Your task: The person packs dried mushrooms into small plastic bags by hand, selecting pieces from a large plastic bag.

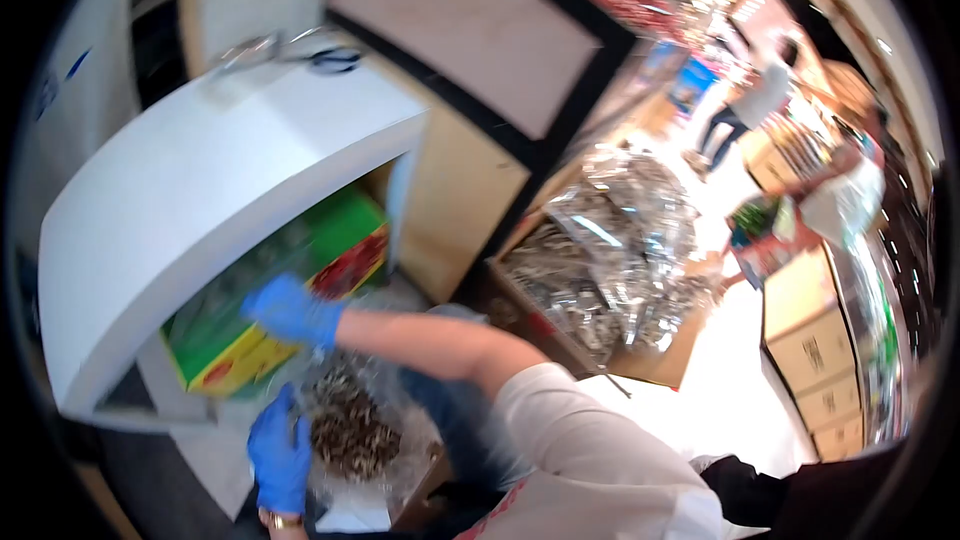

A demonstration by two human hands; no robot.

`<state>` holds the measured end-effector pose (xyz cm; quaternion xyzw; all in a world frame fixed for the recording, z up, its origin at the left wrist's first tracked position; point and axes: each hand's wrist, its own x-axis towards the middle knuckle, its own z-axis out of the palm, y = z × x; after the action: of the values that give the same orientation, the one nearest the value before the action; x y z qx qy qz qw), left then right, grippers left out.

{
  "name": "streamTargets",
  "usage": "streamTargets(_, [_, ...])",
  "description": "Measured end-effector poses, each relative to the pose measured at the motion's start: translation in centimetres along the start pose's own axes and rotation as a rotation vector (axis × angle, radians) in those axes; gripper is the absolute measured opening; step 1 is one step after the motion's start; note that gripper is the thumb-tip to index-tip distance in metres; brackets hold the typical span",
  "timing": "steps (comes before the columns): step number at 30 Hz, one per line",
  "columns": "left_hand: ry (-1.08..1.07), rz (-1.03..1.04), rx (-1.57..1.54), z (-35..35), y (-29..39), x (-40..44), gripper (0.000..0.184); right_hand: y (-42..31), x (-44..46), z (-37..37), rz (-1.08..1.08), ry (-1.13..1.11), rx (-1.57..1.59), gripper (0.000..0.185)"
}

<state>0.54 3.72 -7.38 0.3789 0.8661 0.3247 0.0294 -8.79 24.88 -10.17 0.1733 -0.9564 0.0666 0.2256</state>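
Note:
My right hand (293,311), in a blue glove, reaches over an open green and yellow printed carton (245,355). Motion blurs its fingers, and whether they hold anything does not show. Lower down is my left hand (279,452), also blue-gloved, with a gold-coloured band at the wrist. Its thumb stands apart from the fingers, beside a clear plastic bag (395,395). Brown and pale dried pieces (350,425), which look like mushrooms, fill the bag. A cardboard box (425,490) shows around the bag's lower edge.
A white curved counter (235,130) stands over the green carton, with dark-handled scissors (335,60) on top. On the right, a large carton holds shiny clear packs (610,250). Several brown boxes (815,360) line the aisle, where other people (765,95) stand.

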Motion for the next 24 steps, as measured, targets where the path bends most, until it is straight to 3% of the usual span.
streamTargets(2, [-0.001,-0.173,-0.157,0.4,-0.3,0.1,0.061,-3.4,-1.0,-3.0,0.021,-0.046,0.226,0.015])
streamTargets(3, [-0.007,-0.148,-0.167,1.0,-1.3,-0.2,0.061,-5.2,-1.7,-5.1,-0.061,-0.017,0.264,0.021])
streamTargets(5, [0.276,-0.129,-0.076,2.2,-3.0,-0.3,0.077,-7.9,-3.3,-7.3,-0.027,0.075,0.491,0.025])
streamTargets(6, [0.278,-0.121,-0.088,2.3,-2.7,0.2,0.077,-8.4,-3.6,-8.2,-0.024,0.071,0.478,0.025])
streamTargets(8, [0.349,-0.112,-0.300,1.0,-2.0,0.9,0.085,-8.9,-4.2,-9.0,0.148,0.151,1.034,0.024])
streamTargets(9, [0.344,-0.122,-0.256,0.6,-1.7,0.8,0.077,-9.1,-4.1,-7.1,0.192,0.273,1.278,0.023])
streamTargets(10, [0.345,-0.117,-0.261,0.4,-1.3,1.0,0.077,-8.5,-4.0,-6.9,0.193,0.274,1.271,0.023])
streamTargets(12, [0.360,-0.050,-0.174,-0.1,-1.2,0.8,0.067,-7.8,-3.4,-7.1,0.528,0.183,1.626,0.026])
streamTargets(13, [0.367,-0.054,-0.167,-0.2,-1.4,0.8,0.067,-7.0,-3.3,-8.1,0.582,0.067,1.721,0.029])
streamTargets(16, [0.360,-0.108,-0.270,0.5,-3.2,0.3,0.064,-6.5,-3.4,-8.0,0.509,0.206,1.780,0.034])
streamTargets(18, [0.548,-0.113,-0.633,1.7,-5.5,0.1,0.047,-6.8,-3.6,-8.9,0.378,0.209,1.758,0.044])
streamTargets(19, [0.552,-0.114,-0.635,0.6,-3.3,0.1,0.047,-7.2,-3.8,-10.8,0.326,0.115,1.517,0.049])
streamTargets(20, [0.484,-0.165,-0.397,-1.0,-1.0,-0.5,0.032,-7.4,-3.9,-11.9,0.276,0.025,1.275,0.054])
streamTargets(21, [0.414,-0.214,-0.163,-2.3,0.7,-0.6,0.031,-7.8,-4.0,-9.6,0.143,0.092,1.093,0.061])
streamTargets(22, [0.418,-0.214,-0.171,-2.6,0.7,-0.3,0.031,-8.1,-3.8,-8.9,0.142,0.086,1.086,0.061])
streamTargets(24, [0.276,0.100,-0.051,-2.8,0.5,0.3,0.025,-8.4,-3.6,-8.2,0.108,-0.033,1.113,0.061])
